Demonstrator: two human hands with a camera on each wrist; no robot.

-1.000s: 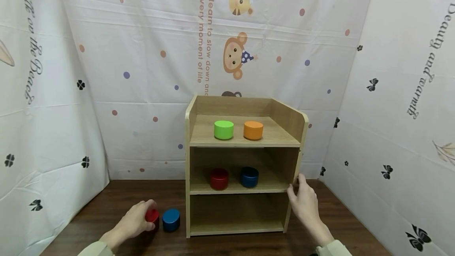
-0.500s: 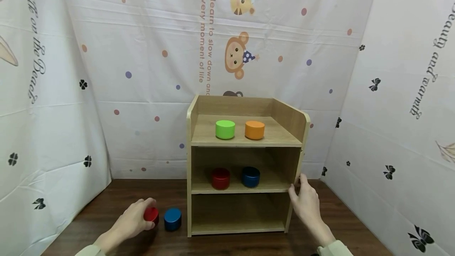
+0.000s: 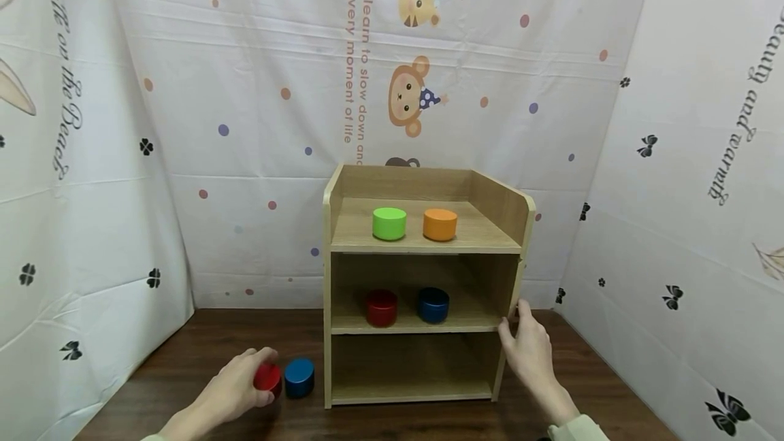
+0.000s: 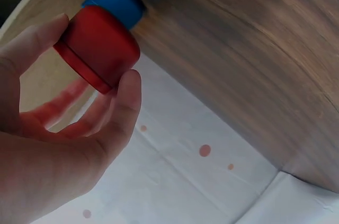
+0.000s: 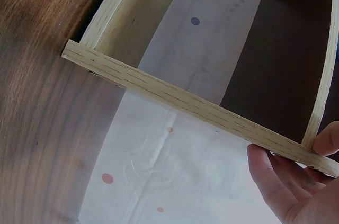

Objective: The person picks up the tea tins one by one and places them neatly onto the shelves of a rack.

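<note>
My left hand pinches a small red cylinder between thumb and fingertips, left of the shelf. In the left wrist view the red cylinder is tilted and shows a seam near one end. Close beside it stands a blue cylinder on the table; the red one partly covers it in the left wrist view. My right hand grips the right side panel of the wooden shelf unit at middle-board height. The right wrist view has the thumb at the board corner and the fingers along the panel's outer face.
Green and orange cylinders sit on the top board. The middle board carries a dark red cylinder and a dark blue cylinder. A brown wooden table lies below, with printed white cloth behind and at both sides.
My left hand has shifted a little right with the red cylinder, narrowing its gap to the blue one. My right hand keeps its grip on the shelf unit. The head view has turned slightly.
</note>
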